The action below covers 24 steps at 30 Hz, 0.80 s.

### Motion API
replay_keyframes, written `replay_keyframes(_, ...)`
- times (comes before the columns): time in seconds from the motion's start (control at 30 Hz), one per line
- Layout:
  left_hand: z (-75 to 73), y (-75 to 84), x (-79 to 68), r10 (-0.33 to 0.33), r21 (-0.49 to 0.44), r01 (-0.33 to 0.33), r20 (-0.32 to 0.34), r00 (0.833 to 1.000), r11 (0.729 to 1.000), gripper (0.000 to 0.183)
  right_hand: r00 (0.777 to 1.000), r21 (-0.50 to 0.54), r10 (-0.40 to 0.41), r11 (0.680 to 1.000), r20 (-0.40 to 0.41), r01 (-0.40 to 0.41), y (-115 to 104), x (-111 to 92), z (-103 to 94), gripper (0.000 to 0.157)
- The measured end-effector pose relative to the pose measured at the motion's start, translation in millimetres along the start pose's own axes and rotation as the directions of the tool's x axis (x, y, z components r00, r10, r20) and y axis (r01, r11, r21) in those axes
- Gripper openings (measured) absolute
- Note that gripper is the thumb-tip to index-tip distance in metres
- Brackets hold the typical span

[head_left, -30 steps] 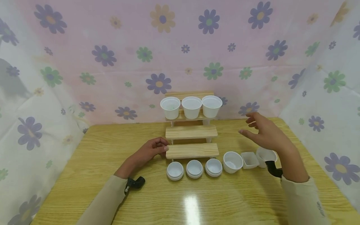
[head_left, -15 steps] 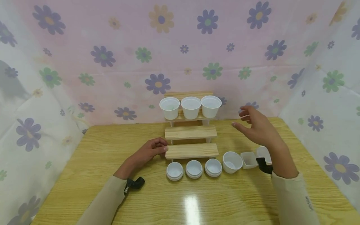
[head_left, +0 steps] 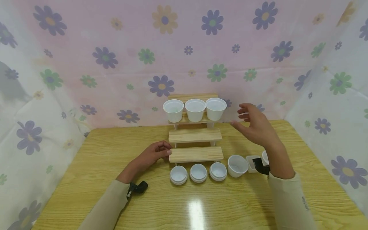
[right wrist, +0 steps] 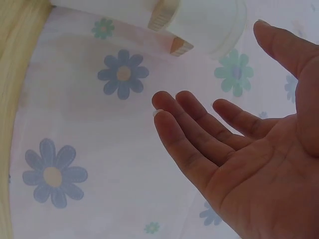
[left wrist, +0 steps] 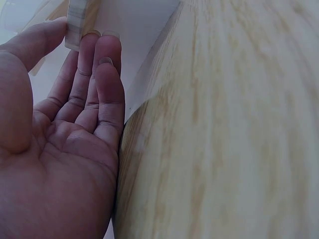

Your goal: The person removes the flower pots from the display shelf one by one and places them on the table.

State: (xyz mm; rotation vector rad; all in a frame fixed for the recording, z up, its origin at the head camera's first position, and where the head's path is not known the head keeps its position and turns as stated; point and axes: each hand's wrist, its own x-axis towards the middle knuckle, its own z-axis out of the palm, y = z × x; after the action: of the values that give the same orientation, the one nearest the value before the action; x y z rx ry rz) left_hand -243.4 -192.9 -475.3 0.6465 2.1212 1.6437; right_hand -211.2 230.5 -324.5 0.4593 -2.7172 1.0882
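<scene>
A tiered wooden display stand (head_left: 195, 154) with white supports stands at the back middle. Three white cups (head_left: 195, 110) sit side by side on an upper tier. My left hand (head_left: 152, 156) pinches the left end of the lowest plank (left wrist: 76, 25) between thumb and fingertips, as the left wrist view shows. Nothing is in my right hand (head_left: 256, 126), which hovers right of the rightmost cup (head_left: 216, 109), apart from it. Its fingers are relaxed, thumb spread, in the right wrist view. The two lower planks bear nothing.
Three small round white jars (head_left: 198, 173) line up before the stand. To their right are a larger white cup (head_left: 237, 166), a square white cup (head_left: 251, 163) and another white cup (head_left: 265, 157), the last two partly hidden by my right arm. Flowered cloth (head_left: 129, 64) surrounds the wooden table (head_left: 161, 204).
My right hand has moved left and slightly toward the back, nearer the rightmost cup on the stand. The left hand keeps its place on the plank.
</scene>
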Motion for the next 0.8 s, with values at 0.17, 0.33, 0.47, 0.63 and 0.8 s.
replay_keyframes(0.17,1.3,1.1,-0.1,-0.007,-0.003,0.007,-0.002,1.000,1.000,0.030,1.000,0.031,-0.011,0.999,-0.007,0.011,-4,4,3.3,0.072)
replay_keyframes(0.33,1.8,2.6,-0.3,-0.006,-0.010,0.006,0.004,1.000,1.000,0.031,0.999,0.056,-0.028,0.998,-0.021,0.029,-6,6,5.8,0.070)
replay_keyframes(0.47,1.2,2.6,-0.7,-0.004,-0.008,0.004,0.001,1.000,1.000,0.031,0.999,0.062,-0.036,0.997,-0.030,0.037,-7,8,7.9,0.069)
replay_keyframes(0.63,0.8,1.8,-0.7,-0.013,-0.007,0.013,-0.011,1.000,1.000,0.029,0.999,0.070,-0.032,0.997,-0.042,0.034,-10,9,9.3,0.069)
replay_keyframes(0.8,1.5,0.3,-0.2,-0.013,-0.021,0.012,-0.010,1.000,1.000,0.029,0.999,0.098,-0.033,0.995,-0.039,0.037,-12,13,14.1,0.068)
